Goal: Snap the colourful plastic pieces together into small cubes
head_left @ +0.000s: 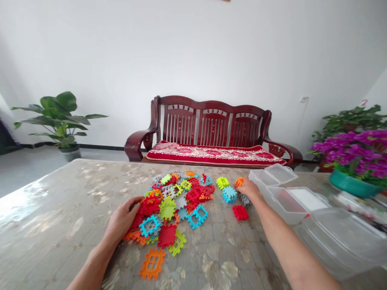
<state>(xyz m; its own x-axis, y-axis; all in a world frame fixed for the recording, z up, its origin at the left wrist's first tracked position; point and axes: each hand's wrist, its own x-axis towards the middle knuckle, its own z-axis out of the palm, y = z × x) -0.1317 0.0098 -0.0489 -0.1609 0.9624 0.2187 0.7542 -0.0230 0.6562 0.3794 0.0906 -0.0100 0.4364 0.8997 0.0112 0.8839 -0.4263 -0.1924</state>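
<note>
**A:** so what's going on on the table [60,209]?

**B:** big heap of plastic puzzle tiles [173,203] in the middle, red, orange, green, blue, grey, all jumbled. The left hand [122,219] lies on the near-left edge of the heap, fingers loosely curled over a red tile [148,205]. Can't tell if it's actually gripping it or just resting there.

**A:** and the other one?

**B:** the right hand [248,188] is reached out past the heap, fingers closed around an orange tile [239,182]. A grey tile [244,199] sits right under the wrist, a blue cube [229,194] and a green cube [223,183] built of tiles just to its left, a loose red square [240,212] nearer the camera.

**A:** anything beside that?

**B:** clear plastic boxes [281,193] just right of that hand, lids open. One orange frame [152,264] lies apart at the front. Purple flowers [353,151] far right, wooden bench [211,131] behind the table, leafy plant [59,117] at left.
</note>
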